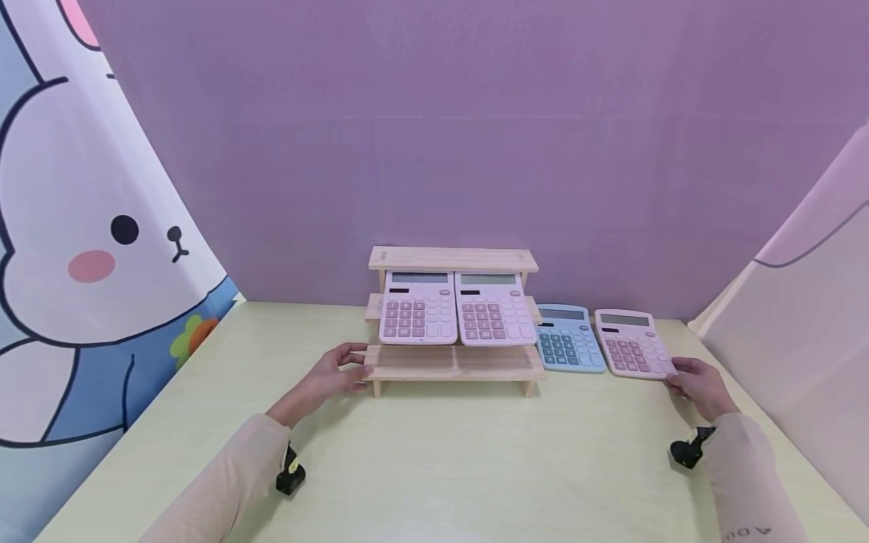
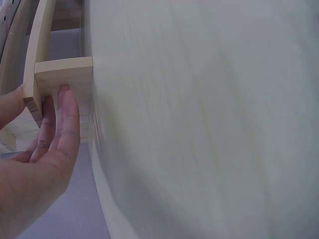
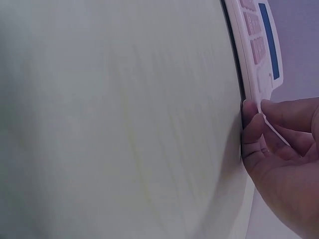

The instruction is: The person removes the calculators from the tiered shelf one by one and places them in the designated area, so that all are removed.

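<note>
A stepped wooden display rack (image 1: pixel 455 363) stands at the back of the table. My left hand (image 1: pixel 334 375) grips the left end of its lowest step. In the left wrist view the thumb lies on one side of the plank (image 2: pixel 37 64) and the fingers (image 2: pixel 68 112) curl in by the leg. Two pink calculators, one on the left (image 1: pixel 419 309) and one on the right (image 1: pixel 497 311), lean side by side on the rack. Right of it, a blue calculator (image 1: pixel 570 339) lies beside another pink calculator (image 1: pixel 634 345). My right hand (image 1: pixel 699 386) pinches that pink calculator's near right corner.
Behind the rack rises a purple backdrop (image 1: pixel 455 136). A cartoon-printed cloth (image 1: pixel 88 249) borders the table (image 1: pixel 434 467) on the left, and a pale cloth (image 1: pixel 808 317) on the right. The rack's top step (image 1: pixel 453 259) rises above both leaning calculators.
</note>
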Motion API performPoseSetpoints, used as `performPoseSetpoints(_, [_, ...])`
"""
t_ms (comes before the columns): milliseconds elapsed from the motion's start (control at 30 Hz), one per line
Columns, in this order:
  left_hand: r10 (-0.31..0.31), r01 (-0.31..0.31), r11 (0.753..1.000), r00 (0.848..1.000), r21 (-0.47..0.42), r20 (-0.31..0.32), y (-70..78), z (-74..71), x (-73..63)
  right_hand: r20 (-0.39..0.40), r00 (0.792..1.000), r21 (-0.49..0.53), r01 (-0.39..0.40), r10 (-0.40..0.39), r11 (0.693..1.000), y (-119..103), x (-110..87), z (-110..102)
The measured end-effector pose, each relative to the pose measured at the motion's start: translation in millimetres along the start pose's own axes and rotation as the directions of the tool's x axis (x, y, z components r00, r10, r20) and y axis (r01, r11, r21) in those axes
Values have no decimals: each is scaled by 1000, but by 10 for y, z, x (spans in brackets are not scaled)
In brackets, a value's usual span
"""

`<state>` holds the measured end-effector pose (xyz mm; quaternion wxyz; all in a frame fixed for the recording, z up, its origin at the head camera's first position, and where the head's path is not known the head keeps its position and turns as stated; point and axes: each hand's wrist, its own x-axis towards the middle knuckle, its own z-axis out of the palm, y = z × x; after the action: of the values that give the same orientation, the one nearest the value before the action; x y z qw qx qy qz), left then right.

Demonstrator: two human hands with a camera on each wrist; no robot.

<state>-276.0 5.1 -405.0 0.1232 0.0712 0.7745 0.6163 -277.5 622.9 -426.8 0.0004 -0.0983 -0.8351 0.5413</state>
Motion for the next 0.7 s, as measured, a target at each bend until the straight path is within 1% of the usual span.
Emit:
performPoseSetpoints(233, [-11,11,1000,1000,-2,-6,-1,1,4,-8,1000,8,10,-10,1000,-18,-45,4])
performPoseSetpoints(367, [-11,11,1000,1000,-4,-3,-14,2,20,-38,999,-35,1,-3,999,-56,-88,8])
performPoseSetpoints(500, [-23,23,1000,1000,-2,-14,-15,6,29,-57,998,-67,-7,3,998,-105,-126,27])
performPoseSetpoints(600, [-25,25,1000,1000,1,-16,-9,3,29,-68,998,-70,9,-13,997,-122,-145,42])
performPoseSetpoints(700, [-13,13,1000,1000,5,-3,-10,-3,32,-90,995,-81,33,-40,996,-121,-159,51])
